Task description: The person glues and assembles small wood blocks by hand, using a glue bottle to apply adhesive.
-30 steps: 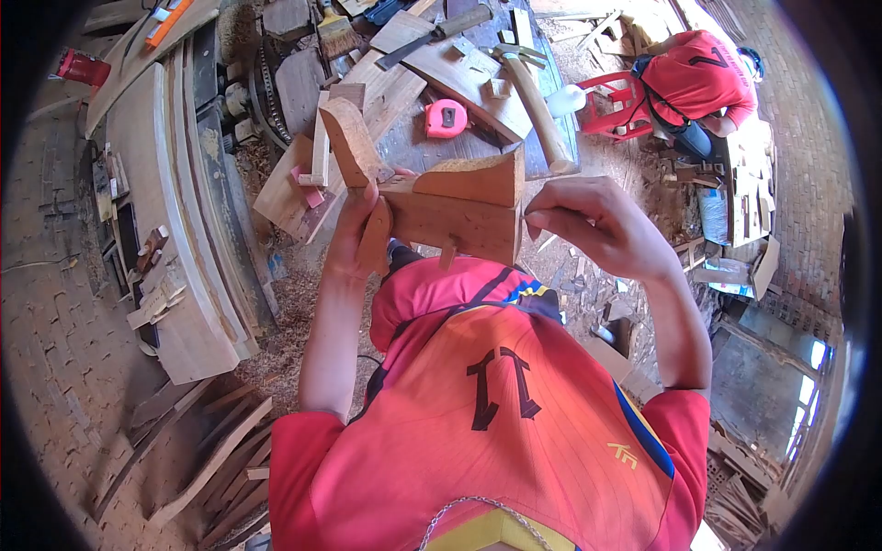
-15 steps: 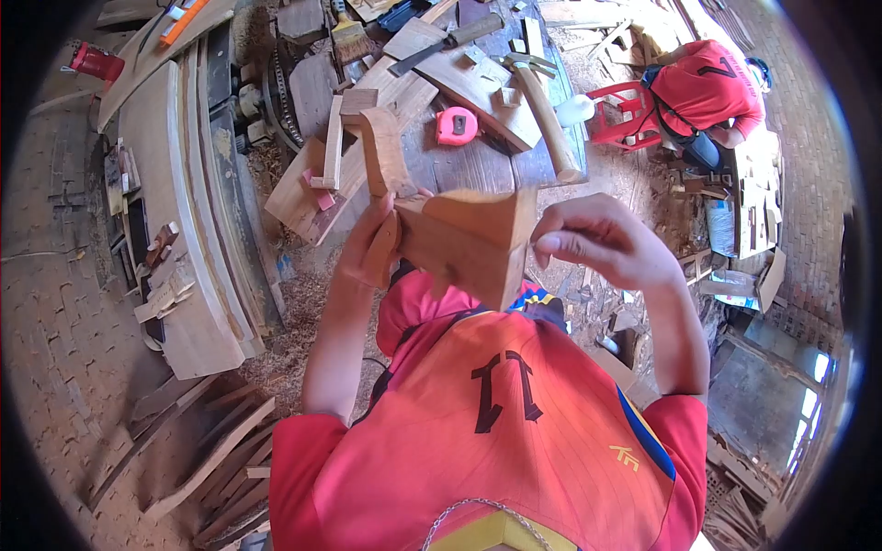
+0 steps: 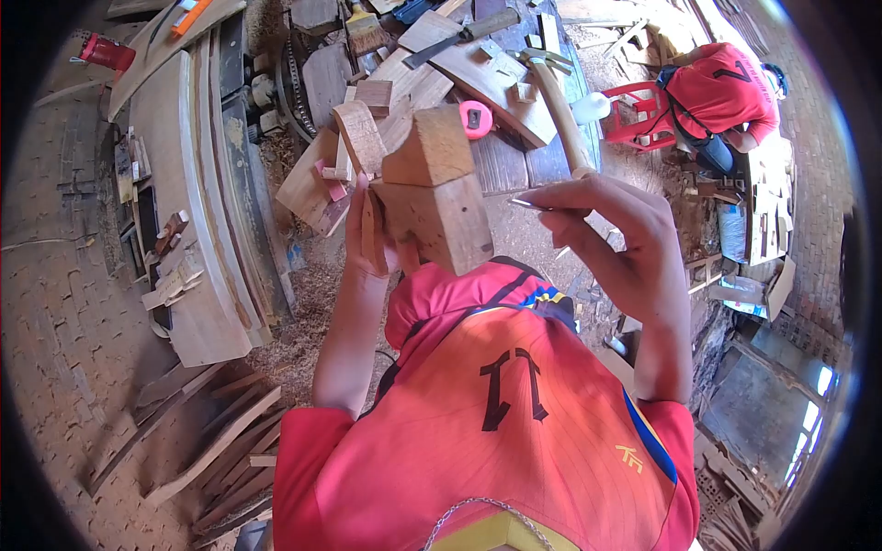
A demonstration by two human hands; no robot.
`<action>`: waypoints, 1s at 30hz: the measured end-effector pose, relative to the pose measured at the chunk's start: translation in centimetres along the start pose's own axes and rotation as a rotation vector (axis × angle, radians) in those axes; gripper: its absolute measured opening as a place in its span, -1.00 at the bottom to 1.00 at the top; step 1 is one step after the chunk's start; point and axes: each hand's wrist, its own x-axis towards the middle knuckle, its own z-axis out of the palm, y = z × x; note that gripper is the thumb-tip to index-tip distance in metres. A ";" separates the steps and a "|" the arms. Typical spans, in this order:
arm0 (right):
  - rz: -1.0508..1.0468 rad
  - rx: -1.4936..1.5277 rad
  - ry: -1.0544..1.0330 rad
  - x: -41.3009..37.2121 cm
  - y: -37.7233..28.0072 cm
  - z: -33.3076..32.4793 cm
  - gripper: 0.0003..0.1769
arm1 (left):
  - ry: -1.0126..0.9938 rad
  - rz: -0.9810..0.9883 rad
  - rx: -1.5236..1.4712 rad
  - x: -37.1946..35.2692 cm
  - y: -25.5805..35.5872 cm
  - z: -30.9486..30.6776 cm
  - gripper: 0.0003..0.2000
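My left hand [image 3: 369, 241] is closed around a wooden piece [image 3: 432, 216], a block with a sloped, curved top and a curved wooden arm [image 3: 360, 138] rising at its left. The block's end face is turned toward me, with a few small dark marks on it. Right of the block, apart from it, my right hand [image 3: 617, 230] pinches a thin, shiny metal nail [image 3: 526, 204] between thumb and forefinger. Just beyond that hand lies a hammer, its wooden handle [image 3: 559, 115] toward me.
On the bench are a pink tape measure [image 3: 475, 119], a knife [image 3: 459, 39], a brush [image 3: 367, 35] and wooden boards [image 3: 514, 101]. At left runs a long wooden bench [image 3: 197, 321]. Another person in a red shirt [image 3: 721, 87] bends forward beside a red plastic chair [image 3: 637, 115].
The wooden piece has turned so its end face points more toward me. My right hand has moved away from it to the right, and the nail now shows in its fingers.
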 end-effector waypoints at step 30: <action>-0.251 -0.439 0.166 1.5 -1.1 1.7 -0.83 | 0.103 -0.234 -1.217 -1.0 1.0 -4.4 -0.50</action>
